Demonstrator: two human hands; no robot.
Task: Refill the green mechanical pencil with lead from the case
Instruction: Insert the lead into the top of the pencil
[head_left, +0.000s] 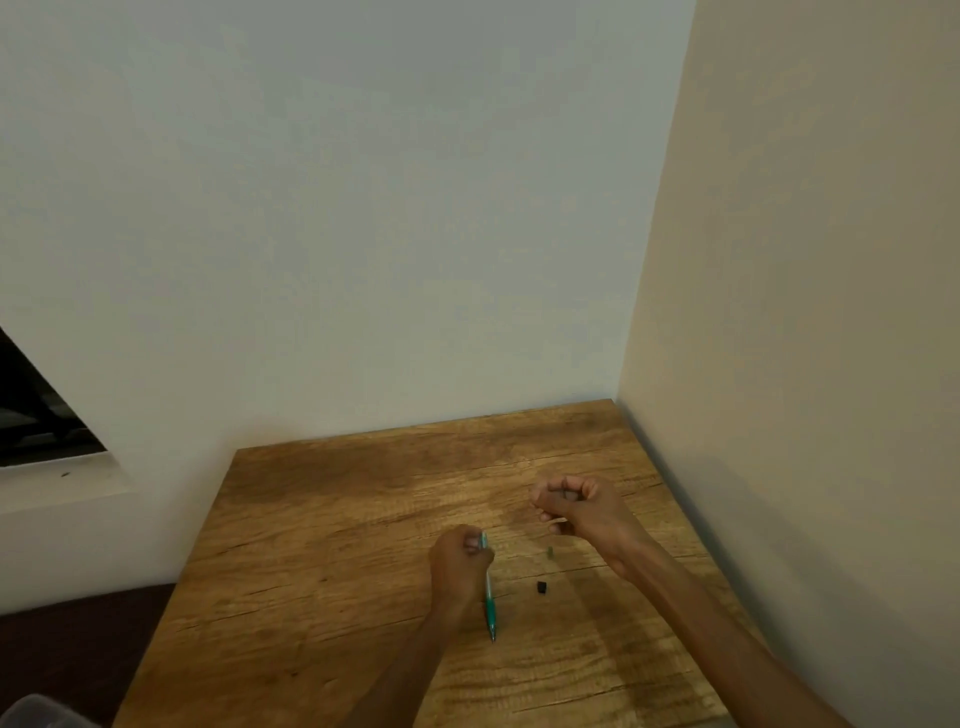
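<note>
Left hand (460, 564) is clenching its grip around the upper barrel of the green mechanical pencil (489, 603), which is pointing tip-down toward the camera, its top end poking out above the fingers. Just right of the pencil, a small black piece (541, 587) is lying loose on the wooden tabletop (337, 545). Slightly farther, a small green piece (549, 553) is standing between the two hands. Right hand (574, 506) is hovering farther back, fingers curled shut on something pale and thin; cannot tell whether it is the lead case. Both walls are meeting behind the tabletop corner.
</note>
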